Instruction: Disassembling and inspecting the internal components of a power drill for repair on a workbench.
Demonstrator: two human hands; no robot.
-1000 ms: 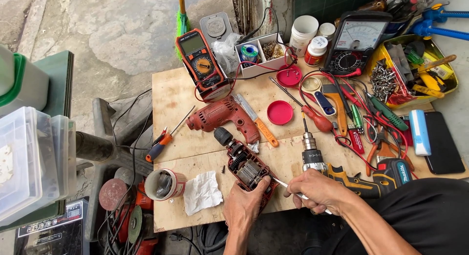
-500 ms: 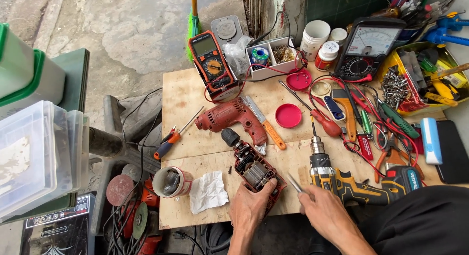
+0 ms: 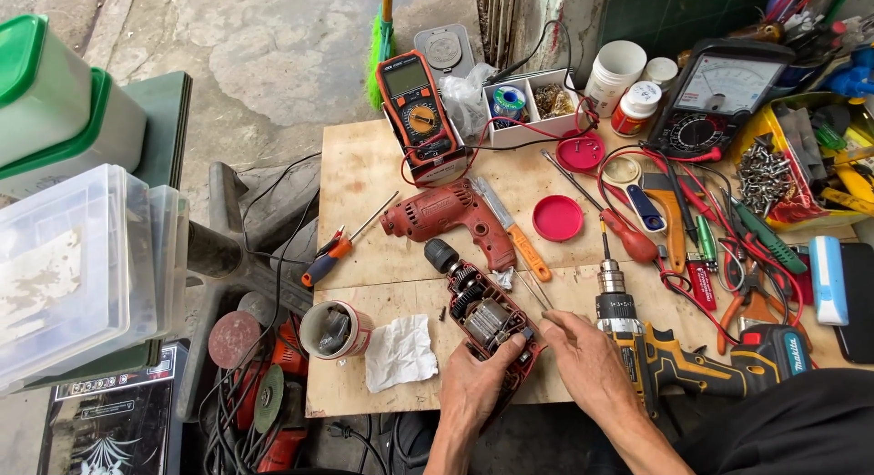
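A red power drill (image 3: 478, 316) lies with its case opened on the wooden table (image 3: 364, 175), motor and gears showing and the black chuck pointing up-left. My left hand (image 3: 478, 379) grips the drill's handle end from below. My right hand (image 3: 592, 361) is just right of it and pinches a thin metal tool (image 3: 537, 291) that points up-left beside the motor. The drill's other red shell half (image 3: 446, 216) lies just beyond.
A yellow-black cordless drill (image 3: 674, 357) lies right of my right hand. A cup (image 3: 335, 329) and crumpled paper (image 3: 401, 352) lie to the left. An orange multimeter (image 3: 419, 111), an analog meter (image 3: 719, 93), a red lid (image 3: 557, 217) and several hand tools crowd the back and right. Plastic boxes (image 3: 73, 266) stand far left.
My left hand has stayed on the open drill. My right hand has shifted slightly and turned the thin tool to lie alongside the motor. The view has drifted a little.
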